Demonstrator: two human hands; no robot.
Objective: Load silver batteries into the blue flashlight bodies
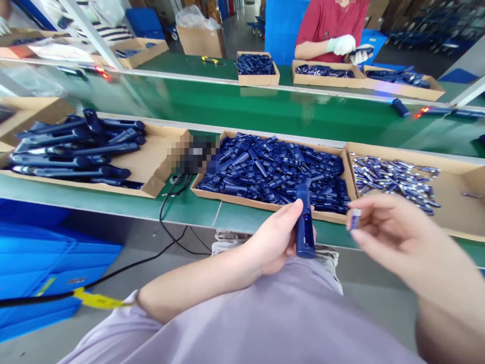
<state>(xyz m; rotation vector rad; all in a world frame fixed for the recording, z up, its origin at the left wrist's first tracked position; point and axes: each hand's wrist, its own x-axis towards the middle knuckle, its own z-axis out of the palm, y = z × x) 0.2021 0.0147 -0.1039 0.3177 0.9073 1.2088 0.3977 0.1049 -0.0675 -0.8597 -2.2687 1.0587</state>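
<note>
My left hand (278,235) is closed around a dark blue plastic tube-shaped housing (305,227), held upright over my lap with a long slot on its side. To the right, my right hand (394,237) pinches a small part with a silvery end and a purple-blue body (355,220) between thumb and fingertips. The two held pieces are apart. Beyond my hands a cardboard tray (242,198) is full of small dark blue plastic pieces (261,167). Right of it, another cardboard tray (460,174) holds many small silver-and-purple parts (397,177) like the one I pinch.
A cardboard tray (162,172) at left holds longer dark blue housings (76,146). A black cable (162,212) hangs over the green table edge. Across the green conveyor belt (197,103), a gloved co-worker (333,30) handles a dark part. Blue bins (41,273) stand below left.
</note>
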